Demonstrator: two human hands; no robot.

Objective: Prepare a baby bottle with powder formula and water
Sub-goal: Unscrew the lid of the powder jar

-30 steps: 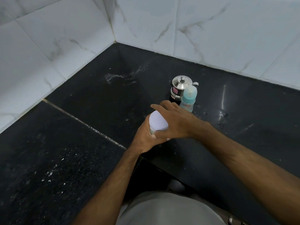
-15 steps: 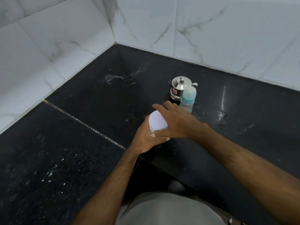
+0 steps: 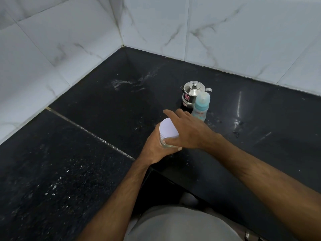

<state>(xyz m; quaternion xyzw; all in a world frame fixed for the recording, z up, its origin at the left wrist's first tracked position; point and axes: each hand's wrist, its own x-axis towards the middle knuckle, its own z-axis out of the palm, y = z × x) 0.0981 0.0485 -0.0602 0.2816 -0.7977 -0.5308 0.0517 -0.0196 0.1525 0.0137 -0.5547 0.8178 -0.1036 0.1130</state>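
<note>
On the black polished stone table (image 3: 86,171), my left hand (image 3: 152,146) gripped the clear white-lidded formula jar (image 3: 168,132), near the small steel lidded kettle (image 3: 192,96) and capped blue baby bottle (image 3: 201,106). My right hand (image 3: 187,131) curled over the lid; I judged steady twisting best.

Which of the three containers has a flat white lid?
The jar gripped by both hands has it. The metal pot has a shiny domed lid with a knob, and the baby bottle wears a rounded bluish cap.
</note>
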